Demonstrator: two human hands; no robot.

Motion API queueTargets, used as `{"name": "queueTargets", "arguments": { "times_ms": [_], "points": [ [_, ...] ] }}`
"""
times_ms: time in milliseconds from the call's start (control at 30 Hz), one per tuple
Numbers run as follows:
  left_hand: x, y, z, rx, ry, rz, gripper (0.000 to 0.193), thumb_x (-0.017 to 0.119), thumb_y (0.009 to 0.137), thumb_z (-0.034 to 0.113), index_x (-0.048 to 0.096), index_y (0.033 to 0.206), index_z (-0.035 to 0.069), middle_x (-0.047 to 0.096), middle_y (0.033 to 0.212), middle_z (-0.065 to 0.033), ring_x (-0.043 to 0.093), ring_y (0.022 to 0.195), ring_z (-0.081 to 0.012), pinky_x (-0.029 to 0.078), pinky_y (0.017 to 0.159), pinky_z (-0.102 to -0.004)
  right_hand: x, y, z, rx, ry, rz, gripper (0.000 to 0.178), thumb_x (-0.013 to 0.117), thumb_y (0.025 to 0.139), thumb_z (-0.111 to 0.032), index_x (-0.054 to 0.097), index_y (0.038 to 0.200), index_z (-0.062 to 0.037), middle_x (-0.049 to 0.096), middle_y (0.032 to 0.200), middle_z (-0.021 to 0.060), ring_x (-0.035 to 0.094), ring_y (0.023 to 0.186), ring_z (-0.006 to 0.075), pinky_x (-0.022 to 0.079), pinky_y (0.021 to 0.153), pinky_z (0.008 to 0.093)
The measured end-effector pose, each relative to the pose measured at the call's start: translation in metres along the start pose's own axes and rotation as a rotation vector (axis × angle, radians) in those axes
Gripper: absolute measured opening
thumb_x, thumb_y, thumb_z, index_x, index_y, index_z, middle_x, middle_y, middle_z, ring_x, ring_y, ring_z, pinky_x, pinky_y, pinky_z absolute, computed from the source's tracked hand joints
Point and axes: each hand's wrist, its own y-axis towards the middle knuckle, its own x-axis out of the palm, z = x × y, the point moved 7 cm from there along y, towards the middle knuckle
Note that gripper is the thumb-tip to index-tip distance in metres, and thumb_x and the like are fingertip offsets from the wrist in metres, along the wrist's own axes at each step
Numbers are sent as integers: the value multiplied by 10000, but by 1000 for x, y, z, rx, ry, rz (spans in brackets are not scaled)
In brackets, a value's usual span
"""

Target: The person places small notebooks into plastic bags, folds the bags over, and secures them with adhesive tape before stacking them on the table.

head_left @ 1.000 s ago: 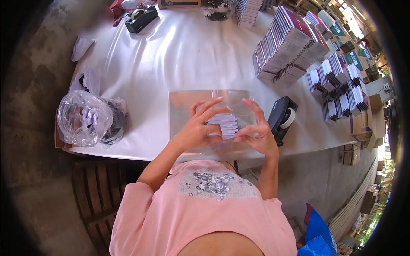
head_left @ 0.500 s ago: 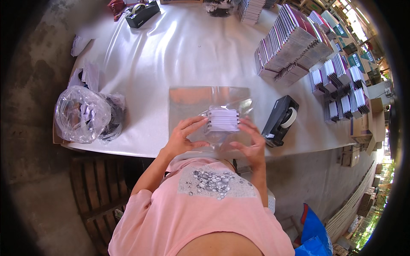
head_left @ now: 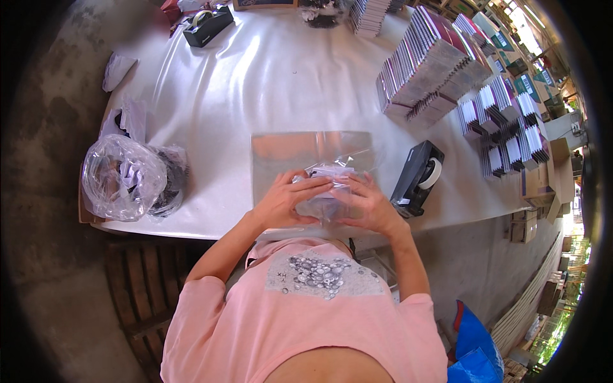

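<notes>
A small stack of spiral-bound notebooks (head_left: 333,171) lies in clear plastic film (head_left: 325,207) close to the table's near edge. My left hand (head_left: 288,198) curls over its left side, fingertips on the film at the middle and thumb lower down. From the right, my right hand (head_left: 370,203) bends its fingers over the same film, thumb toward the left hand. Both hands hold the film against the stack, and they hide much of its front. Beneath lies a flat rectangular sheet (head_left: 268,163) with an orange-tinted far part.
A black tape dispenser (head_left: 418,179) stands right of my hands; another dispenser (head_left: 207,27) is at the far left. Tall notebook stacks (head_left: 428,70) and smaller piles (head_left: 507,134) fill the right side. A clear plastic bag (head_left: 121,175) sits at the table's left edge.
Both hands have come inward from the sides of the notebook stack and now lie over it, fingers nearly meeting. The film is drawn over the notebooks, covering their near part.
</notes>
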Motion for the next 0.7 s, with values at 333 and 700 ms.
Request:
{"name": "queueTargets", "arguments": {
  "times_ms": [333,700],
  "points": [
    [10,10,27,102,602,-186,793,761,615,281,454,1345,252,433,1277,91,414,1074,-222,351,822,-388,-35,2,36,-94,649,186,516,719,655,-132,631,1162,-163,453,1357,146,394,1288,283,291,1055,463],
    [10,14,23,112,614,-380,886,762,620,275,363,1410,223,361,1383,83,409,1079,-232,350,848,-407,-29,81,44,142,757,123,174,663,742,26,712,902,-21,688,808,45,624,766,99,502,749,257]
  ]
}}
